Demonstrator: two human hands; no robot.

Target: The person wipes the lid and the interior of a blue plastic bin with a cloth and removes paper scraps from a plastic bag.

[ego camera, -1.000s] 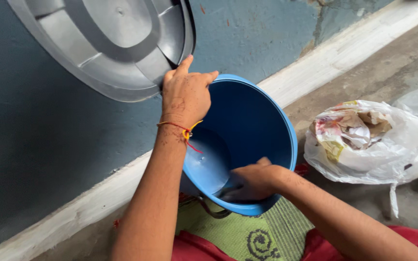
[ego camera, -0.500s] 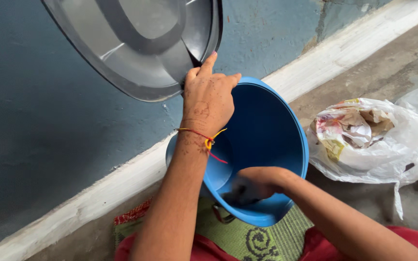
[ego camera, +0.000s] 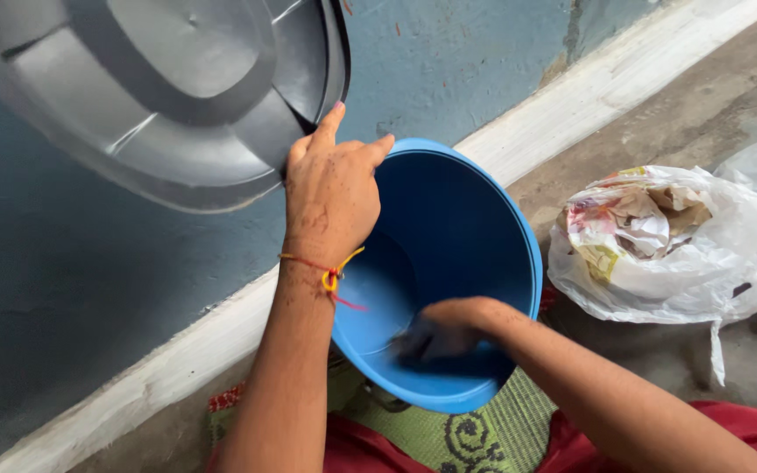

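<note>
A blue plastic bucket (ego camera: 466,219) lies tilted on its side, its mouth facing me. My left hand (ego camera: 330,188) grips the bucket's upper rim, a red and yellow thread tied at the wrist. My right hand (ego camera: 444,331) is inside the bucket, pressed against the lower inner wall with its fingers closed; something dark shows under the fingers, too blurred to name.
A large grey plastic lid (ego camera: 159,96) leans against the blue wall (ego camera: 63,263) just above the bucket. A white plastic bag (ego camera: 668,254) with crumpled paper lies on the concrete floor at right. A green patterned mat (ego camera: 457,438) and red cloth lie below.
My right hand has shifted along the bucket's inner wall. The view has swung back left, so the bucket and lid sit further left in frame than half a second ago.
</note>
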